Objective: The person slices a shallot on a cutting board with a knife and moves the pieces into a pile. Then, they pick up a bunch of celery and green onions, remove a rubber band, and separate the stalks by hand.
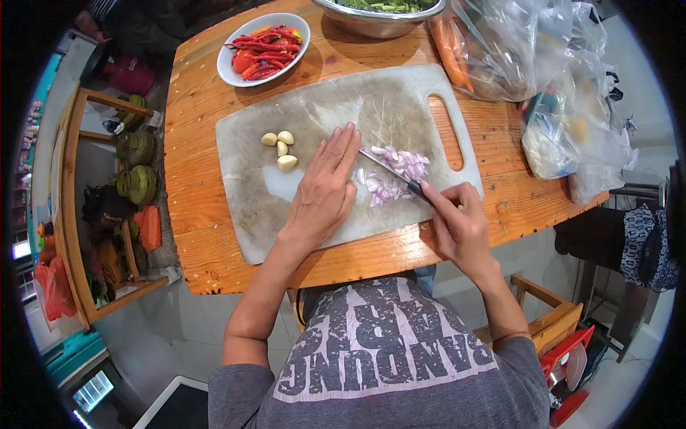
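Observation:
My right hand (pixel 461 222) grips a knife (pixel 391 170) by its dark handle, the blade slanting up and left across the cutting board (pixel 250 214). Sliced shallots (pixel 406 163) lie on both sides of the blade. My left hand (pixel 325 182) rests flat on the board, fingers stretched out and close together, beside the knife tip. Whatever is under that palm is hidden. Several peeled garlic cloves (pixel 286 163) sit to the left of my left hand.
Behind the board stands a white bowl (pixel 304 57) of red chillies and tomatoes. A metal bowl (pixel 379 28) of cut greens is at the back edge. Plastic bags (pixel 500 57), one with carrots, fill the right back. Green gas cylinders (pixel 139 184) stand on the floor at left.

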`<state>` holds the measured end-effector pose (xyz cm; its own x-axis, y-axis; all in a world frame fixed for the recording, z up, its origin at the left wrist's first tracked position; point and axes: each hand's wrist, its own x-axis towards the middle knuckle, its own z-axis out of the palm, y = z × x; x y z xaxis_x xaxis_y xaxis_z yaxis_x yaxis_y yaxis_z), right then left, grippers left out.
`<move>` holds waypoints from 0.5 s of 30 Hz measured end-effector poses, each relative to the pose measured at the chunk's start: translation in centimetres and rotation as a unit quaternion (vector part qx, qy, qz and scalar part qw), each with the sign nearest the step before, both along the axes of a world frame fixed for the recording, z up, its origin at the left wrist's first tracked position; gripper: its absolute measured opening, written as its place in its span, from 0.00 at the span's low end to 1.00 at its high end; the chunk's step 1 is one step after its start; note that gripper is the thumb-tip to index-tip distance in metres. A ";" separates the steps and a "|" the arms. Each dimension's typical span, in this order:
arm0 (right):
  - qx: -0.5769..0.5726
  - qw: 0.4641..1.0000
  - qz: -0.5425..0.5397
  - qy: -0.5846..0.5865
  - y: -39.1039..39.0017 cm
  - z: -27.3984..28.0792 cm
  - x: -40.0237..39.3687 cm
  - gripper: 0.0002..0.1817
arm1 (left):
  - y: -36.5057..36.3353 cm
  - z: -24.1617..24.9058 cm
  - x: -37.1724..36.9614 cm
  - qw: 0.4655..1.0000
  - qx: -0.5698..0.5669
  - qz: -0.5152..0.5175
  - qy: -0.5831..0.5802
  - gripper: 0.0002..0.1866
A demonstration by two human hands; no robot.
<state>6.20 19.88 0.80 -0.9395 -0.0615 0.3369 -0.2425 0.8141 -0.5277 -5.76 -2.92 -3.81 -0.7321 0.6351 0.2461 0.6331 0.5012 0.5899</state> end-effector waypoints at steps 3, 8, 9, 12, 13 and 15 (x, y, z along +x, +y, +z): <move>-0.014 1.000 -0.002 0.010 -0.2 -0.2 0.2 0.28 | -0.3 0.1 0.4 1.000 -0.004 0.002 -0.006 0.43; -0.002 1.000 -0.004 0.024 -0.1 -0.2 0.1 0.27 | -0.5 0.2 0.6 1.000 -0.009 -0.008 -0.017 0.43; -0.006 1.000 -0.006 0.018 0.0 -0.2 0.0 0.27 | -0.5 0.3 0.5 1.000 -0.005 -0.007 -0.019 0.43; -0.020 1.000 -0.005 -0.001 0.2 -0.3 -0.4 0.28 | -0.2 0.2 0.1 1.000 -0.003 -0.003 -0.012 0.43; -0.027 1.000 -0.005 -0.012 0.1 -0.4 -0.3 0.28 | -0.3 0.1 0.2 1.000 -0.007 -0.004 -0.010 0.43; -0.036 0.999 -0.008 -0.024 0.2 -0.3 -0.4 0.29 | -0.3 0.2 0.5 1.000 -0.009 -0.006 -0.015 0.43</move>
